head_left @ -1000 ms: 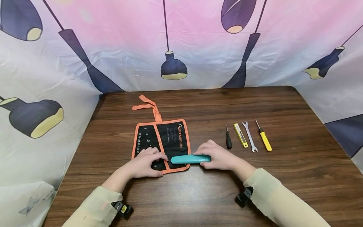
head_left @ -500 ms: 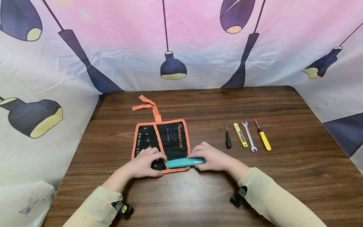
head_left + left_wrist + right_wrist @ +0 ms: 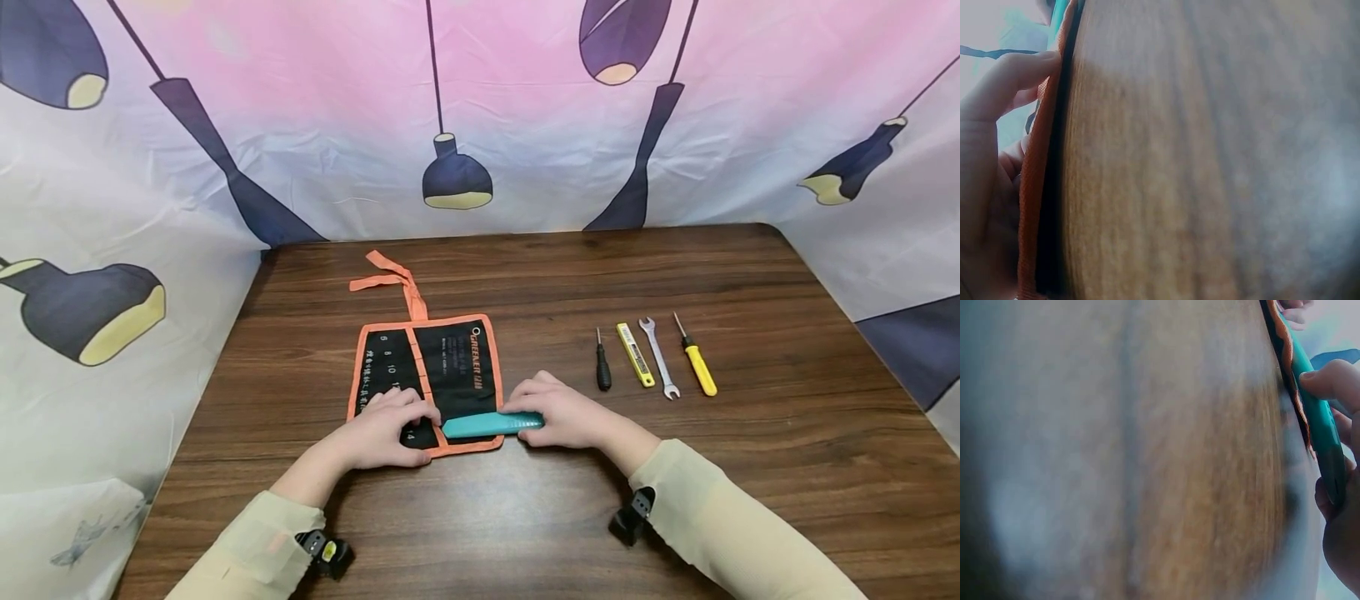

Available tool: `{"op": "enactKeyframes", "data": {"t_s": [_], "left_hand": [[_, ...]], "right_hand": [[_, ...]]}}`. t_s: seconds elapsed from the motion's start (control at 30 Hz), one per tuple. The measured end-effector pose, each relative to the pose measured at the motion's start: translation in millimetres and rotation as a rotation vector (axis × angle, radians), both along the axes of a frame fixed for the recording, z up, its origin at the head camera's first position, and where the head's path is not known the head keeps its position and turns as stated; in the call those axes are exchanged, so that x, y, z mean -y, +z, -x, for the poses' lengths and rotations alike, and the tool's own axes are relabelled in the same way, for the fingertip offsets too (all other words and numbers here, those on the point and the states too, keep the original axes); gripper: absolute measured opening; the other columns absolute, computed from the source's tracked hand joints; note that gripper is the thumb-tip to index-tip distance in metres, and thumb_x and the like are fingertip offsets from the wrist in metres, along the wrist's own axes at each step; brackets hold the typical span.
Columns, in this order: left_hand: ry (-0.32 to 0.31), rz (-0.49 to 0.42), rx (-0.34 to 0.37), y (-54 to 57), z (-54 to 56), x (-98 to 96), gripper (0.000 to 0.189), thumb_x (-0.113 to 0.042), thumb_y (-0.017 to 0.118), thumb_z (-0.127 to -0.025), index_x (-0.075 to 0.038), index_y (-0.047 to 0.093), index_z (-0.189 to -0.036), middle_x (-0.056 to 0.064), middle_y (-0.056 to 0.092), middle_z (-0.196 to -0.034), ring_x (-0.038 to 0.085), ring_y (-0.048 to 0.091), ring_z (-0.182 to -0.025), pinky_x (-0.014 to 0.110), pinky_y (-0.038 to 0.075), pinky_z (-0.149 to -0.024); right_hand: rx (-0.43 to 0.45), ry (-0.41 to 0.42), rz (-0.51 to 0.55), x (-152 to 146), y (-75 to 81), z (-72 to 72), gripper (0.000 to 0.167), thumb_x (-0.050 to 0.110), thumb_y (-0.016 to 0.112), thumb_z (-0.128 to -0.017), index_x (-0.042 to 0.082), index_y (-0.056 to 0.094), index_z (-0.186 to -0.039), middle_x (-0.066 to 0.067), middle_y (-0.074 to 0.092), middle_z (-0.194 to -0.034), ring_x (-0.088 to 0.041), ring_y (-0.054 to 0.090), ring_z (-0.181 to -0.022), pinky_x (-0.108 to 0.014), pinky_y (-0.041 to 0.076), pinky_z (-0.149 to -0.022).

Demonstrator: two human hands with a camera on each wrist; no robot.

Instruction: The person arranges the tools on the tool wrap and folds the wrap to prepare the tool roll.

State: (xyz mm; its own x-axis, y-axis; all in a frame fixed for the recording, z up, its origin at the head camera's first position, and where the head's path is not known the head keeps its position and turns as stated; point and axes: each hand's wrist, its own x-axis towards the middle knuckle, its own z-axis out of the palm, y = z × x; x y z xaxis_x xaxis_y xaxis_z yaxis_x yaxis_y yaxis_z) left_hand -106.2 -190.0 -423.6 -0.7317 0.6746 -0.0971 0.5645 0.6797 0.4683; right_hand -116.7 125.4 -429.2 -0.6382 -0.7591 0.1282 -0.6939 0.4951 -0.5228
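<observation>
A black tool pouch [image 3: 465, 358] with orange trim lies flat on the table, its row of pockets at the left. My left hand [image 3: 386, 429] holds its near part, fingers bent, the thumb at the near edge and the index fingertip at the orange pocket band. Between my right thumb and fingers is a teal utility knife [image 3: 480, 425], gripped at its right end. The right hand [image 3: 562, 410] is just right of the pouch. The knife lies sideways over the pouch, its left tip at the pocket band beside my left index finger. Whether that tip is inside a pocket cannot be told.
To the right lie a small black screwdriver [image 3: 603, 367], a flat yellow tool with a label [image 3: 636, 356], an open-ended wrench [image 3: 660, 358] and a yellow-handled screwdriver [image 3: 699, 367]. Orange ties [image 3: 405, 283] stretch from the pouch's far edge. A printed cloth [image 3: 360, 167] hangs behind the table.
My right hand has shifted left with the utility knife, bringing the tip to the pocket band; over the last half second it barely moves. The left hand stays in place.
</observation>
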Motion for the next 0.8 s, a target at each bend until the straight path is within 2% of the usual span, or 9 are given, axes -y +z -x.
{"op": "enactKeyframes", "data": {"t_s": [0.5, 0.8], "left_hand": [[0.021, -0.008, 0.006, 0.1, -0.3, 0.0, 0.038, -0.046, 0.070, -0.078, -0.037, 0.059, -0.113, -0.015, 0.047, -0.097, 0.011, 0.038, -0.088, 0.038, 0.031, -0.078], [0.028, -0.023, -0.030, -2.8, -1.9, 1.5, 0.038, -0.046, 0.070, -0.078, -0.038, 0.060, -0.114, -0.017, 0.047, -0.096, 0.008, 0.039, -0.088, 0.037, 0.032, -0.078]], "right_hand": [[-0.023, 0.048, -0.028, 17, -1.3, 2.0, 0.037, 0.025, 0.067, -0.084, 0.020, 0.066, -0.120, 0.009, 0.058, -0.113, -0.010, 0.039, -0.089, -0.026, 0.035, -0.076], [0.031, 0.034, -0.030, 23, -1.5, -0.6, 0.040, 0.028, 0.067, -0.084, 0.019, 0.064, -0.122, 0.008, 0.057, -0.115, -0.010, 0.040, -0.093, -0.026, 0.036, -0.078]]}}
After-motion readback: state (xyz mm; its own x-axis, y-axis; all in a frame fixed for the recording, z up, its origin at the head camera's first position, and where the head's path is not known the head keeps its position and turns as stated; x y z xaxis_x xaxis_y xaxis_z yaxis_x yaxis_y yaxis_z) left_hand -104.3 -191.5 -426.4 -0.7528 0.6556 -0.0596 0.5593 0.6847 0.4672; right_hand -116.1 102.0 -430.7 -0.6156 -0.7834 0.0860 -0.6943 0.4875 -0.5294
